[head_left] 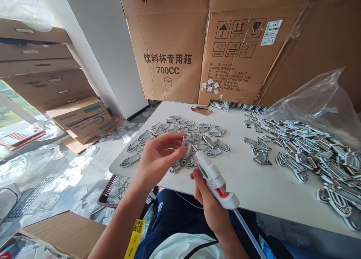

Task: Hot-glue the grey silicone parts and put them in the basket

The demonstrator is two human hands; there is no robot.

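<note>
My left hand [158,153] is closed on a small grey-and-white plastic frame piece [184,150], pinched between thumb and fingers above the table. In my right hand [210,200] is a white glue gun [210,170] with a green label and a red part. Its thin nozzle points up and left, close to the frame piece; whether they touch I cannot tell. A translucent stick [248,232] trails from the gun's rear. Under and behind my left hand, many similar oval frame pieces [217,148] lie spread on the white table [234,176].
A large heap of frame pieces [307,150] covers the table's right side, beside a clear plastic bag [313,95]. Tall cardboard boxes [169,33] stand along the back. Left of the table, a maroon basket [103,197] holds more pieces, and plastic bags [36,165] litter the floor.
</note>
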